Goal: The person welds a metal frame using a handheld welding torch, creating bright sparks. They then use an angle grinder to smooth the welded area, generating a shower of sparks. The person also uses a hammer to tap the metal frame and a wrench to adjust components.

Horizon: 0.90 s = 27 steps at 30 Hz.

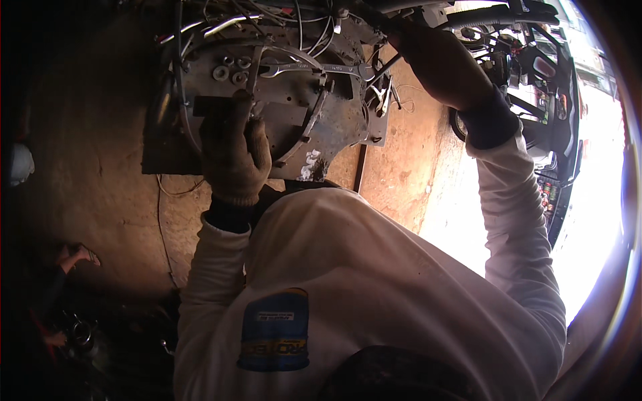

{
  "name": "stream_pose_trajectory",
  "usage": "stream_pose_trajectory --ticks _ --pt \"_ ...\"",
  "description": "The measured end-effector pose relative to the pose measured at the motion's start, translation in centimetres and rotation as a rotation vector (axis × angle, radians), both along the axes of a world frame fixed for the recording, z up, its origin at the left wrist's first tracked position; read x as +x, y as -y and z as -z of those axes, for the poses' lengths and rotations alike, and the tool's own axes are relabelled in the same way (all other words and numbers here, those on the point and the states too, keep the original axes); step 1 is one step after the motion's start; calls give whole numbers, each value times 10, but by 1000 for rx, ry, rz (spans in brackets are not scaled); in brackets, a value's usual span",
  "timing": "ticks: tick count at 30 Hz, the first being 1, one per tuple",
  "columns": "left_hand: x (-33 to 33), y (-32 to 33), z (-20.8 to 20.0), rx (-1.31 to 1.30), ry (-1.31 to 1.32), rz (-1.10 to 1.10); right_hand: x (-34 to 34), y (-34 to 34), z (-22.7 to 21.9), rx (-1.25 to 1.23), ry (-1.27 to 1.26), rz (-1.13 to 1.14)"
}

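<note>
Toward the far edge of the metal plate (341,123), L of centre, sits a flat metal strip (253,75), long axis near–far, near end at your L hand (235,148) (coarse knit glove). Fingers curl there; grip vs. mere touch: can't tell. Just R of the strip, a steel wrench (304,67) lies w/ long axis L–R, open end pointing L. Just L: smooth, ring-shaped washers (239,78). Your R hand (438,63) is beyond the plate's far R side, fingertips in shadow; grip can't be told. Plate surface: dull, scuffed, w/ a curved, rough-edged band (311,123).
</note>
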State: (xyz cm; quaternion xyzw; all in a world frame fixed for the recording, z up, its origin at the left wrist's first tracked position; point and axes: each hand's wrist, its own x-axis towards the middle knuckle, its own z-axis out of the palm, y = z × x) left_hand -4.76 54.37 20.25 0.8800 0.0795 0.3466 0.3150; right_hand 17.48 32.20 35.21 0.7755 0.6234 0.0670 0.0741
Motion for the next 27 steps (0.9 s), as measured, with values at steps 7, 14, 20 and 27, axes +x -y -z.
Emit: stream_pose_trajectory --ticks 7,14,20,27 --pt "1 1 1 21 -14 2 -21 8 3 -228 -489 373" --pt "2 3 0 17 2 -7 -10 8 15 78 -219 226" --pt "-1 2 -4 28 -41 7 -14 13 11 -130 -373 272" --pt "2 4 4 -3 13 -16 -26 11 19 -31 -253 220"
